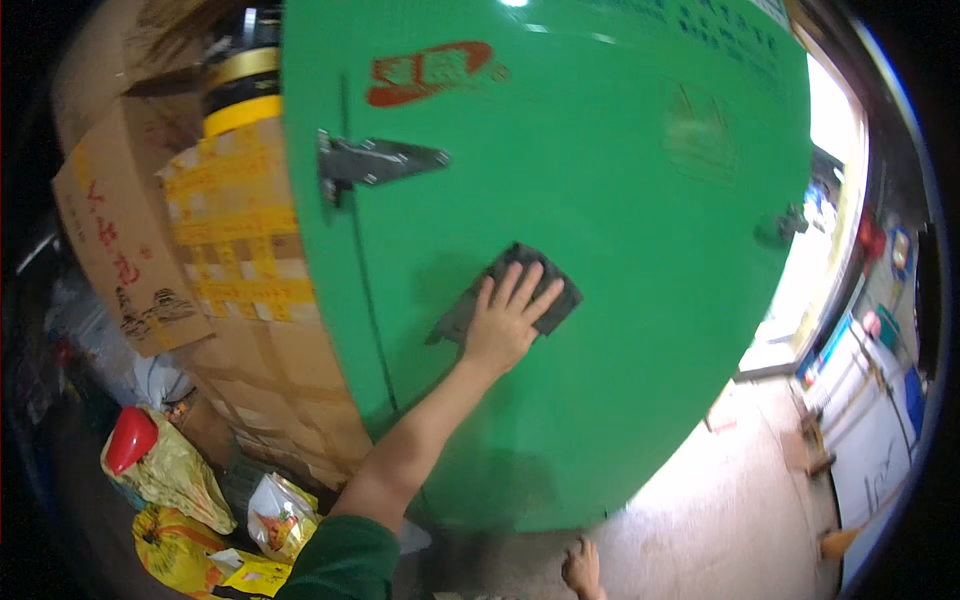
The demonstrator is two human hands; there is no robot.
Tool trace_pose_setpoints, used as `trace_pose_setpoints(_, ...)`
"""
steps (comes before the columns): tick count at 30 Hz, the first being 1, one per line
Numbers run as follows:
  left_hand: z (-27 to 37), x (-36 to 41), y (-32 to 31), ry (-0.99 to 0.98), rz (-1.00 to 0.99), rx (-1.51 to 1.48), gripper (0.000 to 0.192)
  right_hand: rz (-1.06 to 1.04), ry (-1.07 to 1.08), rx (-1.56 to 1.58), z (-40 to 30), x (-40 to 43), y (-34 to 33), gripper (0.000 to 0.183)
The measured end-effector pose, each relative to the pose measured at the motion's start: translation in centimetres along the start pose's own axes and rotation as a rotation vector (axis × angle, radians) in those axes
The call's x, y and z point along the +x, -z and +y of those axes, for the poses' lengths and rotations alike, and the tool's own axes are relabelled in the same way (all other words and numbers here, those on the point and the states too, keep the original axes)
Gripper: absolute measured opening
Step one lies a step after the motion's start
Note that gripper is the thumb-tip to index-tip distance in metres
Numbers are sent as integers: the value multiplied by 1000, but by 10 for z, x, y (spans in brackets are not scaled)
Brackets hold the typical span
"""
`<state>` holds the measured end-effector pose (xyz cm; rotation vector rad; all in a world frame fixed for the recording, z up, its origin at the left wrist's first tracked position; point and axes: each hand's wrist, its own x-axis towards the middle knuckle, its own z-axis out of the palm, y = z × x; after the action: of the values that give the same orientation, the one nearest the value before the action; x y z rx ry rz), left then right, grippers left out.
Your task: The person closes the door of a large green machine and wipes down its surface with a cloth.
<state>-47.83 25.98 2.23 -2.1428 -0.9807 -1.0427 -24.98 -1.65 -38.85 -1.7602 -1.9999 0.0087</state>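
My left hand lies flat with its fingers spread on a dark grey cloth, pressing it against the face of a large green cabinet door. A black metal hinge is fixed to the door above and left of the cloth, and a red logo stands higher up. At the door's right side is a dark latch or handle. Low in the view, beneath the door's bottom edge, my right hand shows only in part, touching nothing that I can see; its fingers look curled.
Taped cardboard boxes are stacked left of the door. Plastic bags, one with a red object on it, lie at lower left. A bright doorway and a white panel or box are on the right, beside the floor.
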Motion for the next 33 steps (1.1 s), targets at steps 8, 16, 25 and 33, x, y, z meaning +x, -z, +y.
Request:
trace_pose_setpoints(8,-24,-90,-58,-364,-310,57,54,185,-217,53,-18,13,44,21)
trace_pose_setpoints(16,54,22,-39,0,66,424,60,31,-504,4,-15,-98,40,19)
trace_pose_setpoints(25,92,-139,-116,-485,-486,-228,65,124,-292,190,-43,-18,65,26)
trace_pose_setpoints(33,95,-105,-79,-472,-432,-157,58,511,-26,699,-103,199,138,43)
